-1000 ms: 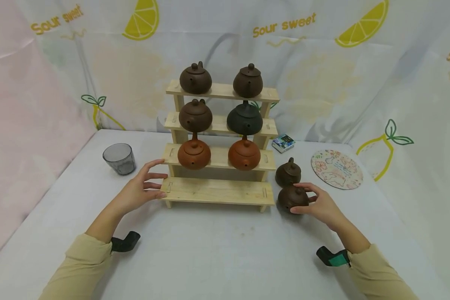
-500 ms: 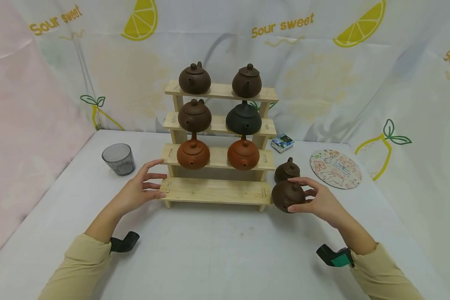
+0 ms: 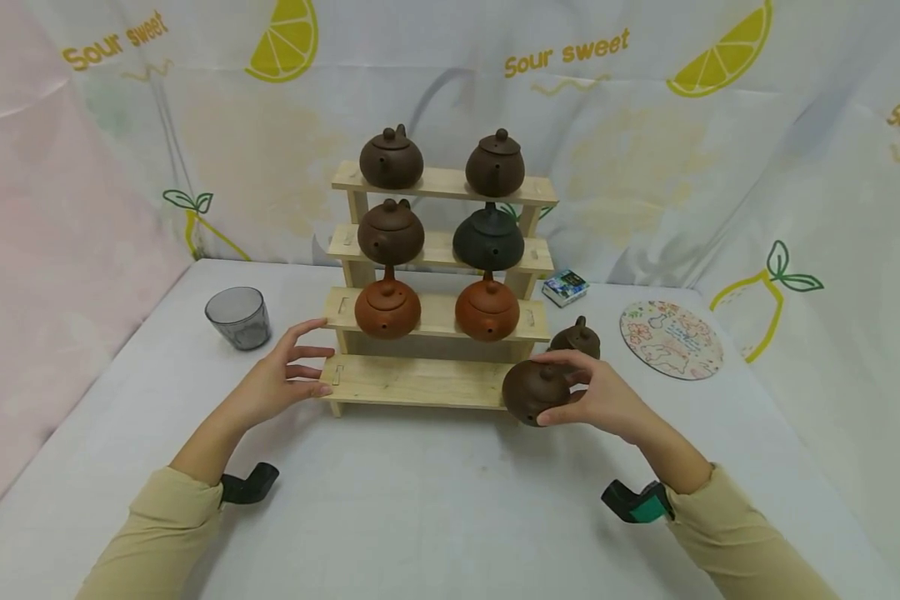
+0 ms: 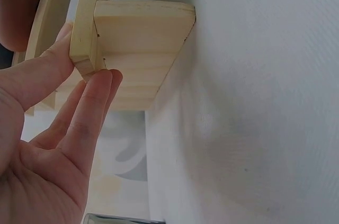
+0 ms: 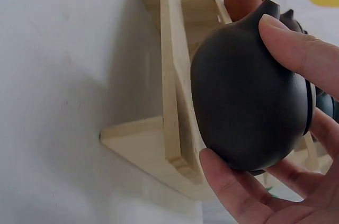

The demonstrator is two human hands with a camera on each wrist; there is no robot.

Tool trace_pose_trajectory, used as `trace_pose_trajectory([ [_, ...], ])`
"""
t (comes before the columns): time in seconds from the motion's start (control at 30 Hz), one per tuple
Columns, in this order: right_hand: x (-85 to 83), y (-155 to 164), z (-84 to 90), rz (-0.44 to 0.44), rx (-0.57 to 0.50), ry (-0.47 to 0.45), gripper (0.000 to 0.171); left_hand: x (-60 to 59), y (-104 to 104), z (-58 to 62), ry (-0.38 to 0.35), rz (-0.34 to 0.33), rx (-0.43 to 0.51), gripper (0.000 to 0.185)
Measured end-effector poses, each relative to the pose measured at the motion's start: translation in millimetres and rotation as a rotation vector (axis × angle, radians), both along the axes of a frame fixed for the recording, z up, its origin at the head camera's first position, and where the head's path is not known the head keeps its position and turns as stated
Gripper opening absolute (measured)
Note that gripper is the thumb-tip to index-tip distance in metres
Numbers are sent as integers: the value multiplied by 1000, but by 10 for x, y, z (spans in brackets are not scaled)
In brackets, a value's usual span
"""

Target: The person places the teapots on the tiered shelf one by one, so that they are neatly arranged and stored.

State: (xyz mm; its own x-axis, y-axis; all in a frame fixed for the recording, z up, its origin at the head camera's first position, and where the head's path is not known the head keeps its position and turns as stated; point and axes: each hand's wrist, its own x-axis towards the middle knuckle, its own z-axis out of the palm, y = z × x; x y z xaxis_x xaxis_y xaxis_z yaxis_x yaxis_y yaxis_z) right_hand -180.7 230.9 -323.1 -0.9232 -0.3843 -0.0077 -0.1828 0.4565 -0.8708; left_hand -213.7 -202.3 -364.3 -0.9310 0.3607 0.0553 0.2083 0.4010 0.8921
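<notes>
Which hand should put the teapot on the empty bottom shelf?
Probably the right hand: it already grips the teapot beside the bottom shelf's right end. The left hand only touches the shelf's left end, holding nothing else.

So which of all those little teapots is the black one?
The black teapot on the right of the rack's second shelf from the top; every other pot is brown or orange.

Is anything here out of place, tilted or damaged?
Only one thing stands out: a dark brown clay teapot sits on the white table, not on the wooden tiered rack. The right hand holds another dark brown teapot. Nothing looks spilled or broken.
</notes>
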Motion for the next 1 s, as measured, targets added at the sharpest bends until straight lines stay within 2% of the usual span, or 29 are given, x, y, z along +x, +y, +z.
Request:
trace_pose_trajectory([
  [0.23,-49,-193,7,40,25,18,68,-11,7,-10,11,-6,1,90],
  [0.73,-181,-691,-98,149,0,28,64,-6,3,-4,15,-4,-3,90],
  [1.0,-292,-950,-78,189,50,71,66,-16,-4,-11,18,-4,-8,91],
])
